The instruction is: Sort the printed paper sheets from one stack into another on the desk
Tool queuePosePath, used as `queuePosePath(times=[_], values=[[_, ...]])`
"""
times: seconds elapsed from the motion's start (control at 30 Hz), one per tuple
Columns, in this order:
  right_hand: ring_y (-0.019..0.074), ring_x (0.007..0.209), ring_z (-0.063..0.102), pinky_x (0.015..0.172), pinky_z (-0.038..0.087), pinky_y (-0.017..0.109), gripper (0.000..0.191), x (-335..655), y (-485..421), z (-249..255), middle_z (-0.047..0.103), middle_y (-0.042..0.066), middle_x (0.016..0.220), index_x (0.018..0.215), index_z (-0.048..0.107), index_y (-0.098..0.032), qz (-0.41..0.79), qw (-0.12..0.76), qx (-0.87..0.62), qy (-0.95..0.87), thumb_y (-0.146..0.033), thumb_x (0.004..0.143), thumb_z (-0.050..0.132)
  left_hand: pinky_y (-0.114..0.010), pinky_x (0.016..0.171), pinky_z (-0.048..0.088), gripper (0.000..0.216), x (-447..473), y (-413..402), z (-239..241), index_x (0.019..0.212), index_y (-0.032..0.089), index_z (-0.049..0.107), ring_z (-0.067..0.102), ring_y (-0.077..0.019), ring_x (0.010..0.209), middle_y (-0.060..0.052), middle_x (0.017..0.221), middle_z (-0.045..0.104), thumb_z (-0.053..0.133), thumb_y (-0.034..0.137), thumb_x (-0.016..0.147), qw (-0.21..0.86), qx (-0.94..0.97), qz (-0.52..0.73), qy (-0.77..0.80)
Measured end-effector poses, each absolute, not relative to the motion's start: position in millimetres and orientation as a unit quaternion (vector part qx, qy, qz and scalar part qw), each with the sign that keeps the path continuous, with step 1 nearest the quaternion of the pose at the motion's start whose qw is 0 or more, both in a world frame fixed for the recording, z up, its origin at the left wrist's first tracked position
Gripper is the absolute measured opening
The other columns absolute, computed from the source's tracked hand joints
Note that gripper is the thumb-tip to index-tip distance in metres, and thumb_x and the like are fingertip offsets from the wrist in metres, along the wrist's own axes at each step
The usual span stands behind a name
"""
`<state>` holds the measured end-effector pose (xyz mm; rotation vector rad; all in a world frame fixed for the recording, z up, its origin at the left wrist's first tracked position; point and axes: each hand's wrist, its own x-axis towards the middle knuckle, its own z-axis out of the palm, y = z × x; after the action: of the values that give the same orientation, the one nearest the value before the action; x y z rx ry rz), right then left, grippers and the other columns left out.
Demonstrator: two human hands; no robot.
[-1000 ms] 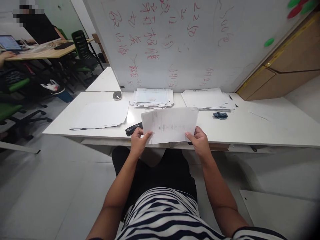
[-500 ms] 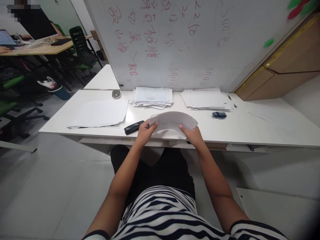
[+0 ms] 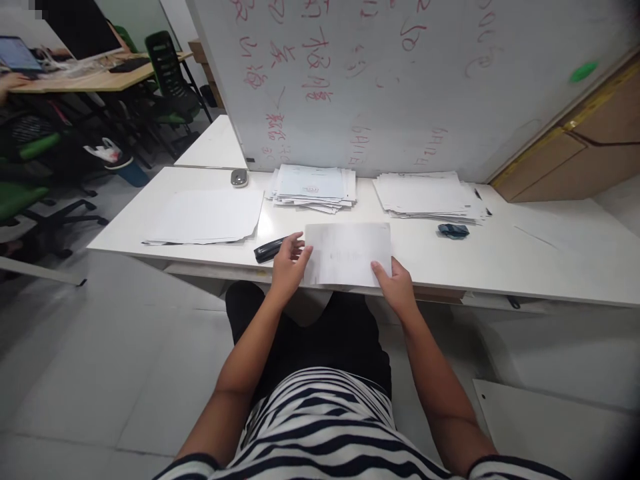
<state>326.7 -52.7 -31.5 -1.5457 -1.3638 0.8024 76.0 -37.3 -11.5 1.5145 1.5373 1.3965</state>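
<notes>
Some white paper with faint print point(image 3: 349, 253) lies flat and straight at the desk's front edge, between my hands. My right hand point(image 3: 396, 283) pinches its lower right corner, thumb on top. At the paper's left edge is my left hand point(image 3: 291, 263), its fingers apart and not closed on the sheet. Just behind the left hand a black stapler point(image 3: 270, 250) rests on the desk. Whether the paper is one sheet or several I cannot tell.
On the white desk point(image 3: 505, 267) are a wide paper stack point(image 3: 205, 215), two further paper piles point(image 3: 313, 183) point(image 3: 425, 193), a small grey-and-white device point(image 3: 239, 178) and a dark crumpled item point(image 3: 453, 231). A whiteboard point(image 3: 340, 87) stands behind; cardboard boxes point(image 3: 550, 167) lean at right.
The paper, bent into an arch between both hands before, is now flat. My left hand has loosened and opened at its left edge. My right hand has slid to the lower right corner.
</notes>
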Motion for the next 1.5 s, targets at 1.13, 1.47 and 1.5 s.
queuePosePath(times=[1.13, 1.47, 1.5], values=[[0.029, 0.1, 0.066, 0.091, 0.05, 0.045, 0.049, 305.4, -73.5, -60.1, 0.071, 0.008, 0.109, 0.108, 0.068, -0.019, 0.528, 0.464, -0.595, -0.39, -0.048, 0.07, 0.073, -0.029, 0.061, 0.029, 0.059, 13.2, -2.2, -22.2, 0.065, 0.022, 0.055, 0.053, -0.015, 0.068, -0.001, 0.07, 0.061, 0.021, 0.061, 0.093, 0.072, 0.59, 0.297, 0.747], [0.0275, 0.099, 0.066, 0.091, 0.049, 0.043, 0.049, 305.7, -67.8, -65.9, 0.071, 0.007, 0.109, 0.11, 0.068, -0.02, 0.53, 0.463, -0.588, -0.399, -0.047, 0.07, 0.073, -0.034, 0.09, 0.037, 0.036, 17.6, -3.3, -5.6, 0.1, 0.025, 0.061, 0.058, -0.0209, 0.101, -0.003, 0.105, 0.067, 0.046, 0.055, 0.087, 0.086, 0.621, 0.266, 0.733], [0.0274, 0.098, 0.066, 0.09, 0.05, 0.043, 0.048, 306.5, -67.5, -66.4, 0.071, 0.007, 0.108, 0.109, 0.068, -0.02, 0.527, 0.461, -0.59, -0.404, -0.048, 0.07, 0.073, -0.036, 0.093, 0.035, 0.035, 17.8, -2.9, -3.7, 0.101, 0.025, 0.061, 0.057, -0.0218, 0.103, -0.003, 0.106, 0.067, 0.045, 0.054, 0.088, 0.086, 0.625, 0.251, 0.734]])
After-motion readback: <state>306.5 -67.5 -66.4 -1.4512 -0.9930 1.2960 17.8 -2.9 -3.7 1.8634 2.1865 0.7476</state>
